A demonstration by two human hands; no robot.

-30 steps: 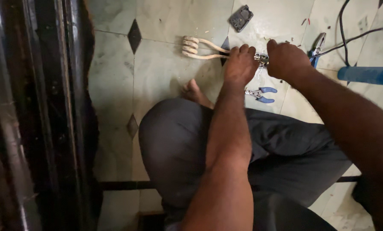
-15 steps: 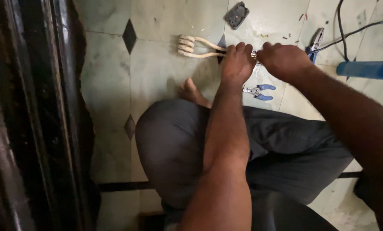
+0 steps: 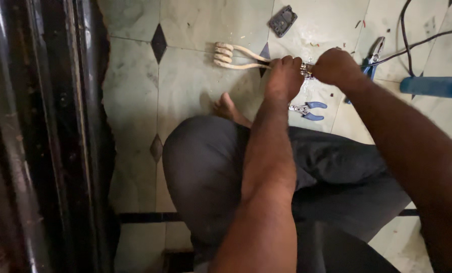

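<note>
Pale green marble-patterned tiled floor with black diamond insets (image 3: 135, 101): lying under everything, running from the dark polished wooden furniture edge (image 3: 44, 136) on the left to the cables on the right.

Dark grey trousered knee (image 3: 210, 172): folding up in the middle of the view, a bare foot (image 3: 228, 108) showing just beyond it.

Left hand (image 3: 282, 76): closing firmly round the two straight rods of the cream-coloured coiled immersion heater element (image 3: 231, 55), knuckles up, the grip narrow and full.

Right hand (image 3: 334, 65): curling shut at the other end of the same piece, right beside the small bright metal fitting (image 3: 305, 70) that is showing between the two fists. What the fingers are pinching is hidden, so I cannot tell whether they are holding the fitting itself or a tool on it.

Heater element, position: lying low over the floor, its long axis running left to right across the view. The coil is pointing away to the left of the left hand; the fitting end is lying to the right, toward the right hand. The left hand is the nearer one to the coil, the right hand nearer to the fitting.

Blue cylindrical handle (image 3: 433, 86): lying at the right edge, black cables (image 3: 408, 40) crossing above it.

Blue-handled pliers (image 3: 372, 55): lying just beyond the right hand.

Smaller blue-handled cutters (image 3: 307, 107): lying on the floor below the fists, apart from both.

Dark grey square plate (image 3: 282, 20): lying near the top, well apart.
</note>
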